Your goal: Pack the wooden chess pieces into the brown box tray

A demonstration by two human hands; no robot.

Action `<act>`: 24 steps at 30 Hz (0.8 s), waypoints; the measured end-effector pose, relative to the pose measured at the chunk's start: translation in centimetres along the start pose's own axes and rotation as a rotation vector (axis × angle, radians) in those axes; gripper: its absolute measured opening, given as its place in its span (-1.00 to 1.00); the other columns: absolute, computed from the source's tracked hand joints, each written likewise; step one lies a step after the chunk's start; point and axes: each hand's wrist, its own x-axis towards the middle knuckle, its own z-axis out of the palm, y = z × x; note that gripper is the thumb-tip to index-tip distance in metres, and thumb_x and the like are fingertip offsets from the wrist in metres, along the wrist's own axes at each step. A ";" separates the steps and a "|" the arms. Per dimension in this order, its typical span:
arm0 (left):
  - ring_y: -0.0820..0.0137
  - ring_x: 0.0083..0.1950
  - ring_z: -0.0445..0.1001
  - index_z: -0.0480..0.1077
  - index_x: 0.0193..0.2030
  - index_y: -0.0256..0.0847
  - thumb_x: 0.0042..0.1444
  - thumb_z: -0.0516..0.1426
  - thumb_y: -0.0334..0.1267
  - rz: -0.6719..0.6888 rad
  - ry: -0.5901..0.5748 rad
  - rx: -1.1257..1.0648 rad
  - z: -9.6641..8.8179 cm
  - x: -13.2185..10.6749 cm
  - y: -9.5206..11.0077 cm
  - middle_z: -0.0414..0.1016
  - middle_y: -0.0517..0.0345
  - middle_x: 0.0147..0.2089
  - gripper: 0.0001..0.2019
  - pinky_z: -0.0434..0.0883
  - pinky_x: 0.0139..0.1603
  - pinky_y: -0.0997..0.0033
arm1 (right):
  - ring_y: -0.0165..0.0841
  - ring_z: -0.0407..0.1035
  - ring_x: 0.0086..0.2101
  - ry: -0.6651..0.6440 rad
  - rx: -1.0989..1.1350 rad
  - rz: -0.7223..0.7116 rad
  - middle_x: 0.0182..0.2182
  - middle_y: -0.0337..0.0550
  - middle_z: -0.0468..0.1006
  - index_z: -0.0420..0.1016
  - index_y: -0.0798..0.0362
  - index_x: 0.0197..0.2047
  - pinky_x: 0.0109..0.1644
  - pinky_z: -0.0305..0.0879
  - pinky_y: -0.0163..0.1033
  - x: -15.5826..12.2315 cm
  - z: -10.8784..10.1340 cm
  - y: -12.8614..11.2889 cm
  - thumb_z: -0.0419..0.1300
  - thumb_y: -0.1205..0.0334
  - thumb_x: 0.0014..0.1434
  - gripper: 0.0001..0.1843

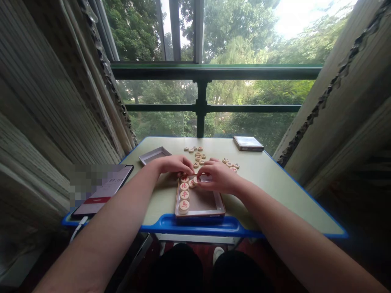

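A shallow open box [214,211] sits at the near edge of the table. Along its left wall runs a column of round wooden Chinese chess pieces [184,194] with red characters. My right hand [218,176] reaches over the box's far right part, thumb and fingers closed on a Chinese chess piece [196,181] beside another in the far row. My left hand [175,164] is bent over the box's far left corner, fingers drawn together and pointing down. What its fingertips hold, if anything, is hidden. More loose pieces [198,154] lie just beyond both hands.
Several more pieces [230,163] lie right of centre. A grey box lid [155,154] rests at the left, and a flat case [248,143] at the far right corner. A phone [104,191] with a charging cable [78,228] lies on the left. Curtains flank the window.
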 end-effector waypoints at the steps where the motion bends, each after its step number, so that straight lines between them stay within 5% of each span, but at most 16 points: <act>1: 0.56 -0.52 0.23 0.50 -0.36 -0.31 -0.17 0.24 -0.19 0.008 -0.002 0.003 0.0 0.0 0.0 0.39 0.20 -0.52 -0.76 0.16 -0.51 0.54 | -0.34 0.22 -0.33 0.025 -0.006 -0.017 -0.43 -0.13 0.44 0.54 0.06 -0.35 -0.22 0.15 -0.26 0.1 0.3 -0.1 0.23 0.16 -0.02 -0.82; 24: 0.53 -0.47 0.27 0.49 -0.34 -0.29 -0.16 0.22 -0.18 0.017 -0.022 0.024 -0.1 -0.1 0.0 0.40 0.20 -0.47 -0.75 0.18 -0.47 0.53 | -0.34 0.23 -0.32 -0.002 -0.037 -0.029 -0.43 -0.15 0.48 0.55 0.04 -0.25 -0.23 0.14 -0.27 0.5 1.1 -0.1 0.23 0.08 0.02 -0.74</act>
